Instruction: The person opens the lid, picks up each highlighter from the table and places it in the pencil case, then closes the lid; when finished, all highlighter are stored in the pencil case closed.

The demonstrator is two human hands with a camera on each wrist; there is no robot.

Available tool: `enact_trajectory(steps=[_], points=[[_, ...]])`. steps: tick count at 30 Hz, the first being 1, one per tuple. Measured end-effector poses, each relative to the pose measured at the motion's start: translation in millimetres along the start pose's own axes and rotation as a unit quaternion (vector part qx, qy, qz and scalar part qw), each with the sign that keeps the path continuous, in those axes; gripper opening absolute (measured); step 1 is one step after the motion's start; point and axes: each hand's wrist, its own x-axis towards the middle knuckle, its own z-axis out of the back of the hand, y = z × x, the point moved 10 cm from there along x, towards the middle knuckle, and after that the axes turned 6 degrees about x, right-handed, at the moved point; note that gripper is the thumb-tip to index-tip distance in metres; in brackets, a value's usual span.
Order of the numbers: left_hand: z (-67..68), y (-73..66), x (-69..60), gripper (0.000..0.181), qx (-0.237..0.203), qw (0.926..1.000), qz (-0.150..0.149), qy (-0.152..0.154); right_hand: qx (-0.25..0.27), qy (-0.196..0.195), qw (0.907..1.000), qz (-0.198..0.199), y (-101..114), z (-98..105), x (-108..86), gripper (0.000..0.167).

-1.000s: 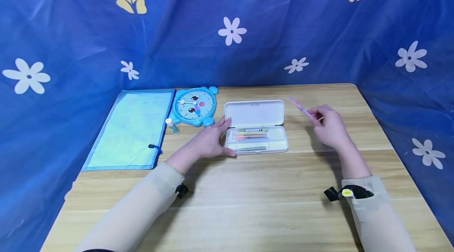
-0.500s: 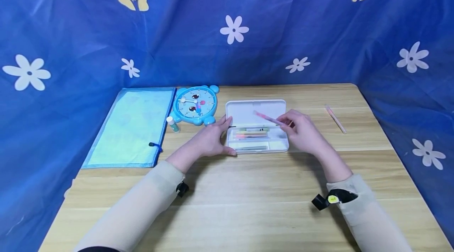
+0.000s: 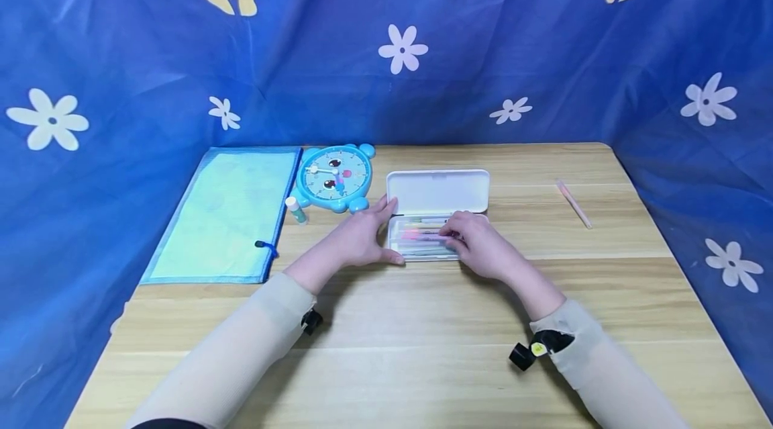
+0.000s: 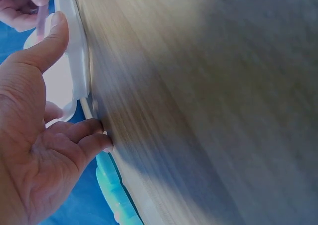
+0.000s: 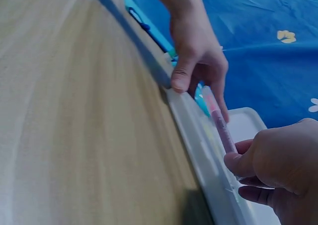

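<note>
A white pencil case (image 3: 437, 193) lies with its lid back, several pens and thin sticks in its lower tray. My left hand (image 3: 362, 237) holds the case by its left end, thumb at the front corner and fingers by the hinge side. Over the tray, my right hand (image 3: 483, 248) pinches a pink pen (image 5: 221, 125) between thumb and fingers, its tip pointing left. In the left wrist view, the thumb (image 4: 55, 34) lies against the white case wall. The right hand hides the tray's right part in the head view.
A blue mesh zip folder (image 3: 223, 214) lies at left, beside a blue toy clock (image 3: 335, 177). A small glue stick (image 3: 296, 210) stands in front of the clock. Another pink pen (image 3: 574, 204) lies on the wooden table (image 3: 410, 335) at right. Blue cloth hangs behind.
My right hand has carried the pink pen leftward from the right side of the table, over the case and down into its tray. The left hand has stayed on the case.
</note>
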Motion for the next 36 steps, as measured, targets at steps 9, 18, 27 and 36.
enact_trajectory(steps=[9,18,27,36], points=[[-0.2,-0.2,0.3,0.132,-0.005,1.0000,0.004,-0.001,-0.015,0.003,0.9995,0.027,4,-8,0.9,0.013],[-1.3,0.2,0.1,0.132,-0.001,1.0000,0.006,0.002,-0.051,0.058,0.9962,0.041,7,-18,-0.6,0.015],[0.2,-0.6,0.3,0.132,-0.002,1.0000,0.006,0.000,-0.033,0.052,0.9977,0.029,3,-16,-1.2,0.014],[-0.3,-1.1,0.4,0.133,-0.001,1.0000,0.004,0.001,-0.017,0.025,0.9991,0.030,-1,-4,-4.8,0.013]])
